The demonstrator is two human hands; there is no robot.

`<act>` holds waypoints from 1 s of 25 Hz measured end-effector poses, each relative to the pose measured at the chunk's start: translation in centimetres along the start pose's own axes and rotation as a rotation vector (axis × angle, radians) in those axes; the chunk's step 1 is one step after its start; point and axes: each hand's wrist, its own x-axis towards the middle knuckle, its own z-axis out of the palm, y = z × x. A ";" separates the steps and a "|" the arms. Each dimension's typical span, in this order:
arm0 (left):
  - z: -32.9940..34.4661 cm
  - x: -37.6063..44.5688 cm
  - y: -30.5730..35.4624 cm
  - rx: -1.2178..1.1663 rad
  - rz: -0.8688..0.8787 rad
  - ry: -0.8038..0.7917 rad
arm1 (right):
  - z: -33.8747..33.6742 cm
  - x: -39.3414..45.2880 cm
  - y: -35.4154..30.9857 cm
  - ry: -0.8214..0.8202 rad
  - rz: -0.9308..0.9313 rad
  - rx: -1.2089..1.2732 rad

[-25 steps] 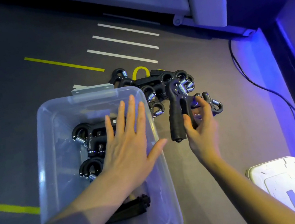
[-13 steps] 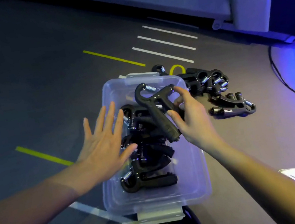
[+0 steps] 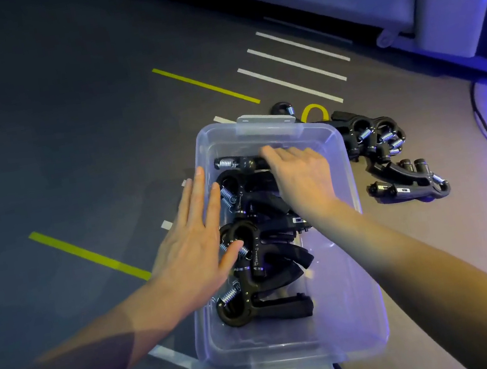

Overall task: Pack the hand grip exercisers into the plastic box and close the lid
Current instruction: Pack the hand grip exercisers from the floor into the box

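Packing step — right hand is setting an exerciser at the far end of the plastic box, fingers curled on it; left hand is spread flat at the box's left wall. Next: the pile lying right of centre needs fetching.

Black exercisers fill the open clear box; others lie beside it.

Left hand flat, right hand reaching

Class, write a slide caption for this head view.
Right hand sets an exerciser into the plastic box; left hand steadies its side.
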 end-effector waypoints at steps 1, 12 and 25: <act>0.0 0.1 0.0 -0.009 -0.002 0.003 | 0.7 -0.2 -0.2 0.020 -0.038 -0.005; 0.8 0.1 -0.2 0.146 -0.006 0.055 | 3.6 -4.0 -2.2 -0.587 0.038 0.352; 0.9 1.4 0.1 0.227 0.012 0.170 | -2.2 -4.0 1.1 -0.248 0.124 0.496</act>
